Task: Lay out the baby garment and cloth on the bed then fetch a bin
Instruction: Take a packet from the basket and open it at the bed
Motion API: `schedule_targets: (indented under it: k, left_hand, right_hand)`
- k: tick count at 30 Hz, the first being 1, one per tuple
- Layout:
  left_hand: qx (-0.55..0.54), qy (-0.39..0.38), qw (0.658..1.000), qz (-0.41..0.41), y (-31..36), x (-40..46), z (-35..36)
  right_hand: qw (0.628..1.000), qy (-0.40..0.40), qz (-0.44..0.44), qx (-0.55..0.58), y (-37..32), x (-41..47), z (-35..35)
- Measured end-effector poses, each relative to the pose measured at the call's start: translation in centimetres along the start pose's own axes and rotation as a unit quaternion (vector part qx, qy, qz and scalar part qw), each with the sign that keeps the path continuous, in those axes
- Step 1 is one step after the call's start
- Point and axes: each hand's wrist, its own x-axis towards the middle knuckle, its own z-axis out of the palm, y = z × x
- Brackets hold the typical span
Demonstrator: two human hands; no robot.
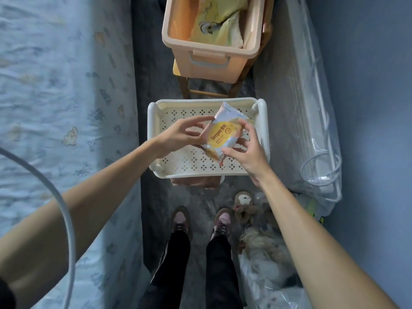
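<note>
both hands, left hand (178, 134) and right hand (245, 152), pinch a wipes packet (225, 136) with curled fingers.

Counts taken at the bedside:
- One bed (55, 97), with a patterned blue sheet.
- Two bins: one peach bin (211, 61) with folded yellow cloth inside, one white perforated tray (189, 162).
- One packet (225, 134) of wipes, held between two hands: left hand (178, 136), right hand (247, 157).
- Two shoes (180, 221) on the floor.
- One plush toy (244, 205).
- One wooden stool (209, 91) under the peach bin.
</note>
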Motion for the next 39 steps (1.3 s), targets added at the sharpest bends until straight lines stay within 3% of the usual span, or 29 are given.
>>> schedule_targets:
  k: [7, 14, 19, 27, 34, 39]
  left_hand:
    - [-0.165, 0.062, 0.984, 0.039, 2.1, -2.6, 0.5]
    - [-0.167, 0.141, 0.974, 0.067, 0.7, -3.0, 3.0]
    - [-0.076, 0.130, 0.985, 0.079, 0.2, -3.3, 3.8]
    - [-0.094, 0.106, 0.988, 0.060, 1.8, -4.2, 1.0]
    - [-0.033, 0.042, 0.998, 0.034, 3.2, -5.4, -0.8]
    - [-0.021, 0.053, 0.998, 0.035, 3.7, -5.5, -0.1]
  right_hand:
    - [0.995, 0.031, -0.007, 0.096, -3.4, -1.0, 1.4]
    - [0.973, 0.127, 0.022, 0.190, -2.1, -1.2, 4.5]
    - [0.965, 0.163, 0.026, 0.204, -0.9, -2.0, 5.3]
    - [0.987, 0.058, -0.010, 0.151, -1.6, -2.5, 0.8]
    - [0.982, -0.157, -0.018, 0.108, -3.3, -2.0, -2.3]
    - [0.982, -0.136, -0.012, 0.128, -3.2, -1.6, -2.0]
